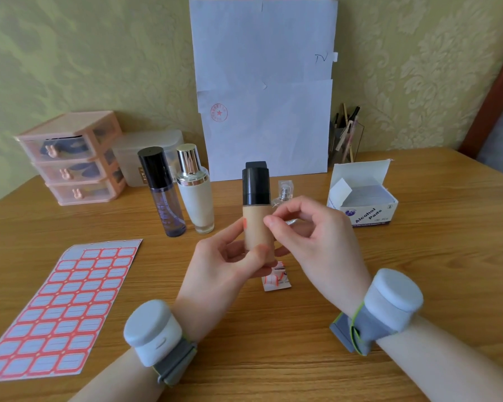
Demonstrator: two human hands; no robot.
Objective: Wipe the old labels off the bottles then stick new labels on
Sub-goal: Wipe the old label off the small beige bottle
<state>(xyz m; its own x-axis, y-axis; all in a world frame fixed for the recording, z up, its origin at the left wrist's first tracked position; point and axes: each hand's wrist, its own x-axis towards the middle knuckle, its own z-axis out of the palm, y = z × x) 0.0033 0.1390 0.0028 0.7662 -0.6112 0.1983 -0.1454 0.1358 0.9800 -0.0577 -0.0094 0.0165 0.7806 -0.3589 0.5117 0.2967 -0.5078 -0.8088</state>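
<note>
Left hand (224, 265) has the beige bottle (257, 224) with the black cap, fingers wrapped round the lower half, holding it upright above the middle of the worktop (273, 358). Right hand (311, 227) is curled up, thumb and forefinger pinched together right at the bottle's upper right edge. Honestly can't tell if there's anything between them. There's a little orange-red mark on the bottle's left side, too small to make out.

On the worktop just under the bottle lies a small scrap (276, 278) of red-and-white label stuff. The label sheet (55, 309) with rows of red-bordered stickers sits flat, well off to the left. Alcohol pads box (363, 204) is open on the right.

Behind the hands: a dark bottle (161, 192) and a white bottle with a gold cap (193, 192) standing side by side, plus a small clear spray bottle (285, 192) partly hidden by the beige one. Pink drawers (70, 158) and a frosted box (145, 152) are back left, white paper (262, 82) leans on the wall, and a pen holder (346, 134) stands beside it. Both wrists wear grey bands with a pale round unit.
</note>
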